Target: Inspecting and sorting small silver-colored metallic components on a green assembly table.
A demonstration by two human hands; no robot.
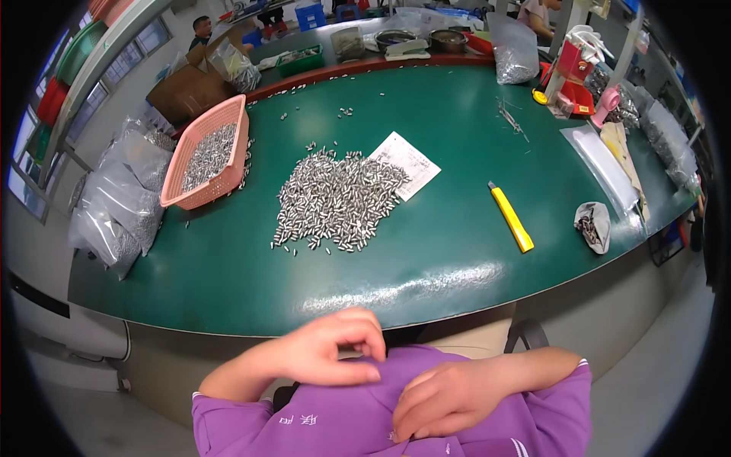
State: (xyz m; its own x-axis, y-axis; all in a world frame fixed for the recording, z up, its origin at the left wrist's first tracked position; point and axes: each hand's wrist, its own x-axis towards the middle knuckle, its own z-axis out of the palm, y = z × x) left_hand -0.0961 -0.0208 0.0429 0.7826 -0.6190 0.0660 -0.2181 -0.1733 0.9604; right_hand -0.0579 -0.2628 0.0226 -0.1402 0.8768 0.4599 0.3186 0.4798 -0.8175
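My left hand [331, 352] hovers in front of my purple shirt by the table's near edge. Its fingers are bent, the thumb stands apart from them, and nothing shows between. Lower and to the right, my right hand [448, 394] rests against the shirt with its fingers curled together; whatever its fingertips pinch is too small to make out. Beyond both hands lies a heap of small silvery metal pins [339, 194] on the green table [426, 251]. A printed paper sheet [407, 164] is partly under the heap's right side.
A yellow utility knife [512, 217] lies to the right, near a small bag of dark parts [592, 228]. At left stand a pink basket [204, 190] of pins and filled clear bags [126, 202]. A plastic sleeve [601, 167] lies far right. People are in the background.
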